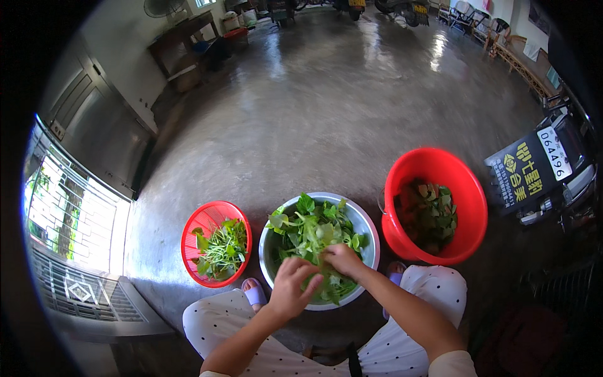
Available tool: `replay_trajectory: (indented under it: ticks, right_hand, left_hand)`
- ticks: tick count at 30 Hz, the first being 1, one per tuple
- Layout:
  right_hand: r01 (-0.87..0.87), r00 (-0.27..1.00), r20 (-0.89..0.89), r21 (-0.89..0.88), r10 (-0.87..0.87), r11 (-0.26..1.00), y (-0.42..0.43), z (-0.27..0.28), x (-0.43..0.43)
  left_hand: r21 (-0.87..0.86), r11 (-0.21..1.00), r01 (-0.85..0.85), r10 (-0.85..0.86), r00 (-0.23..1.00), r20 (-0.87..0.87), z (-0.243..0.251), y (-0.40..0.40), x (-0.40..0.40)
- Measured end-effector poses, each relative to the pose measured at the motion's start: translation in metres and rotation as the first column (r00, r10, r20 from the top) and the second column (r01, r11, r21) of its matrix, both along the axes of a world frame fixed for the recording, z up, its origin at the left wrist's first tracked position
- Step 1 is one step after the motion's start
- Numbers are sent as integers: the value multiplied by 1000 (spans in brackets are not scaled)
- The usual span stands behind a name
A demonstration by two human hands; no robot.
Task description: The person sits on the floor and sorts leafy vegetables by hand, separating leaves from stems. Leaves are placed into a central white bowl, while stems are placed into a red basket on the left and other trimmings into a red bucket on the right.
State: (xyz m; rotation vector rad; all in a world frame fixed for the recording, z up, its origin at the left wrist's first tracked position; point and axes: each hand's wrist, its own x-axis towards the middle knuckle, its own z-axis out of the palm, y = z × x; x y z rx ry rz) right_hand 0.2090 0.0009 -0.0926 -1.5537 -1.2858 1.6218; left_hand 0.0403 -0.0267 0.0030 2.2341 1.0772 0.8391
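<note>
A metal basin [372, 254] full of leafy green stems [325, 221] stands on the floor between my feet. My right hand [344, 260] reaches into it, its fingers closed around some of the leafy greens, which blur slightly. Over the basin's near left side is my left hand [297, 286], thumb and fingers apart, with nothing visible in it. To the left, a red plastic colander basket [188, 254] holds trimmed green stems and leaves [222, 249]. On the right stands a red plastic bucket [468, 231] with darker leaves [433, 212] at its bottom.
A parked motorbike [572, 174] with a plate and a printed mudflap is close beyond the bucket. At left are a metal door [94, 118] and a barred opening [75, 212]. A wooden table [181, 37], scooters [348, 7] and a bamboo bench [523, 66] line the far sides.
</note>
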Motion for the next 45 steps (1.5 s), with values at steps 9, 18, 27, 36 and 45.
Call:
replay_trajectory:
  ticks: [9, 18, 27, 36, 45]
  right_hand:
    - [-182, 968, 187, 54, 169, 982, -18, 6, -7]
    - [-429, 849, 444, 261, 288, 865, -36, 100, 32]
    - [-416, 451, 862, 433, -232, 800, -32, 73, 11]
    - [-366, 920, 246, 258, 306, 894, -20, 96, 51]
    - [-547, 831, 282, 255, 480, 798, -21, 101, 36]
  left_hand:
    - [259, 960, -110, 171, 958, -230, 2, 20, -23]
    - [36, 960, 279, -243, 885, -398, 4, 24, -40]
    - [42, 981, 190, -166, 929, -332, 5, 8, -27]
    - [75, 988, 136, -115, 966, -231, 21, 16, -44]
    - [152, 984, 97, -61, 972, -227, 27, 11, -46]
